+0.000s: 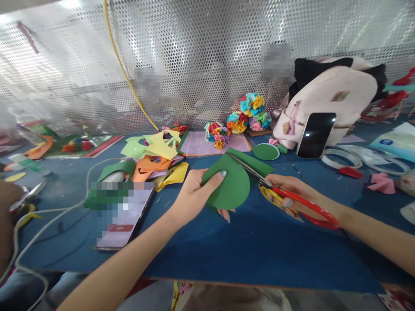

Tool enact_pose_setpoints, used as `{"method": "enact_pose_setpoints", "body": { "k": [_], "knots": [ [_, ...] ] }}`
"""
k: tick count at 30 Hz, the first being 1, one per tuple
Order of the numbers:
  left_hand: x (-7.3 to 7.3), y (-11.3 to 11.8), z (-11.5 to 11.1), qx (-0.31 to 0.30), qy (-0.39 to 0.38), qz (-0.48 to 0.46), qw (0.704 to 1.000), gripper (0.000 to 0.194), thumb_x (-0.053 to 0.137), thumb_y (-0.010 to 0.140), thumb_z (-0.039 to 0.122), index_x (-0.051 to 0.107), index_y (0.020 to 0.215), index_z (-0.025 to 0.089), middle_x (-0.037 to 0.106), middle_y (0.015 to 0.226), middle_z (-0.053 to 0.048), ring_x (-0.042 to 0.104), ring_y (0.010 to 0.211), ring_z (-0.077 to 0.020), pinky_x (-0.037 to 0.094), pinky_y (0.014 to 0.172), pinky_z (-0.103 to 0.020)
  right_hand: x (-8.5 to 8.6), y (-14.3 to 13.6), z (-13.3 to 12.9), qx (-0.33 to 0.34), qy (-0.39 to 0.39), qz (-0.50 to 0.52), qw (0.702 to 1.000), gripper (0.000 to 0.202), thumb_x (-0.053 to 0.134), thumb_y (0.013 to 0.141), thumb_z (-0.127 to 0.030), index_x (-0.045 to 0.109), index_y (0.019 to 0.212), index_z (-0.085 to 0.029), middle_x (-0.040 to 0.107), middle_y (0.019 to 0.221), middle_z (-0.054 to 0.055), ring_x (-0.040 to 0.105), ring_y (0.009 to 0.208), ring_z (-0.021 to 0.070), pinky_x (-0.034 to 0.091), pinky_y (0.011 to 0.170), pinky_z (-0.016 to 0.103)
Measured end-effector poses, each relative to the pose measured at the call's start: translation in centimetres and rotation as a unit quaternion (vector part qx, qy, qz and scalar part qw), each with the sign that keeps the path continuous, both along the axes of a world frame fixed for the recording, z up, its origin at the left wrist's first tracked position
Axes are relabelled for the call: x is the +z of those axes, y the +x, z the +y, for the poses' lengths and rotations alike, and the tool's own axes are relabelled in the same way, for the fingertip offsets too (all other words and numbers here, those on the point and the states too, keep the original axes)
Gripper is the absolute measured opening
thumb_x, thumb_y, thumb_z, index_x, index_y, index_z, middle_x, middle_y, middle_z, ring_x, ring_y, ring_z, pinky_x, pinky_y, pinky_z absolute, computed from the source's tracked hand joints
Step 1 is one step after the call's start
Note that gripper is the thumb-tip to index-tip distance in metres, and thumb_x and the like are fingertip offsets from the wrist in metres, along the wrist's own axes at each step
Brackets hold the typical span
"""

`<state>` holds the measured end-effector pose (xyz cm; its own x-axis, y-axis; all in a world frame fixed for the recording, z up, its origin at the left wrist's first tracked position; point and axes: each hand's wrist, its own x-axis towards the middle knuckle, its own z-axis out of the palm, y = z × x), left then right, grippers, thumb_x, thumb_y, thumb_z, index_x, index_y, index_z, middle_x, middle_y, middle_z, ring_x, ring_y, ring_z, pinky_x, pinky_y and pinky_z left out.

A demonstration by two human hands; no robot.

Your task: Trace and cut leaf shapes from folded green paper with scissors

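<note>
Green paper [231,185] with a rounded lower edge is pinched in my left hand [197,194], thumb on top and fingertips showing beneath. My right hand [288,192] grips scissors [311,207] with red and yellow handles. The scissor blades lie along the upper right of the paper, where a strip [256,163] of it extends to the right. Behind this, a green paper circle [266,151] rests on the blue table [253,250].
Coloured paper scraps [155,160] and a phone [126,220] lie left. Paper flower balls [252,105] stand at the back. A black-screened phone [316,134] leans on a pink backpack [340,90], near tape rolls [341,160]. Another person's arm [8,216] is far left.
</note>
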<state>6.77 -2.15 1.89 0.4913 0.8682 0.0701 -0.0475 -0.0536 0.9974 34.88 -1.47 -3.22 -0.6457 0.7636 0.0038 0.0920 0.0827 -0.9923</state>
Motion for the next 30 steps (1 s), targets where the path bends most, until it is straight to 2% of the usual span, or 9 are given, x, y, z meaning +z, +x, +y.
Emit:
{"method": "enact_pose_setpoints", "body": {
  "k": [11,16,21,25,27,30],
  "knots": [
    [0.2,-0.3,0.4,0.013,0.004,0.015,1.0,0.043,0.068,0.094,0.049,0.071,0.069,0.015,0.072,0.054,-0.006,0.07,0.043,-0.0194,0.056,0.042,-0.023,0.4,0.1,0.2,-0.007,0.007,-0.037,0.999,0.056,0.07,0.081,-0.074,0.051,0.091,-0.022,0.048,0.064,-0.008,0.045,0.039,0.004,0.041,0.033,0.015],
    [0.6,-0.8,0.8,-0.023,0.0,0.032,0.999,0.042,0.069,0.093,0.05,0.071,0.069,0.016,0.074,0.057,-0.006,0.071,0.044,-0.0215,0.057,0.042,-0.024,0.6,0.3,0.4,-0.009,0.0,-0.05,0.999,0.058,0.071,0.079,-0.075,0.049,0.087,-0.022,0.046,0.062,-0.009,0.043,0.036,0.0031,0.039,0.032,0.014],
    [0.5,-0.7,1.1,-0.005,0.001,0.035,0.999,0.04,0.068,0.094,0.049,0.071,0.071,0.016,0.074,0.057,-0.005,0.071,0.044,-0.0212,0.056,0.041,-0.024,-0.2,0.2,0.8,-0.005,-0.006,-0.034,0.999,0.051,0.071,0.083,-0.068,0.051,0.089,-0.022,0.047,0.066,-0.009,0.046,0.038,0.0036,0.043,0.034,0.015],
    [0.1,-0.2,1.2,0.038,0.013,0.019,0.999,0.04,0.069,0.092,0.052,0.069,0.072,0.017,0.071,0.053,-0.003,0.071,0.044,-0.0216,0.058,0.041,-0.026,-1.1,-0.1,1.1,0.003,0.003,0.011,1.0,0.038,0.069,0.091,-0.056,0.051,0.091,-0.022,0.048,0.071,-0.007,0.052,0.044,0.0066,0.054,0.042,0.021],
    [-0.2,-0.1,1.2,0.054,0.035,0.012,0.998,0.043,0.067,0.093,0.054,0.067,0.07,0.018,0.069,0.051,-0.002,0.069,0.043,-0.0206,0.058,0.043,-0.027,-1.3,-0.4,1.1,0.009,0.02,0.032,0.999,0.041,0.066,0.091,-0.061,0.052,0.091,-0.023,0.05,0.074,-0.005,0.055,0.051,0.0091,0.061,0.054,0.028],
    [-0.3,-0.1,1.1,0.068,0.066,0.004,0.995,0.044,0.063,0.096,0.054,0.066,0.071,0.018,0.068,0.05,-0.001,0.066,0.041,-0.0182,0.059,0.045,-0.027,-1.4,-0.5,0.7,0.019,0.049,0.063,0.997,0.056,0.062,0.081,-0.08,0.058,0.095,-0.026,0.052,0.075,-0.002,0.055,0.058,0.0145,0.064,0.07,0.038]
  ]
}}
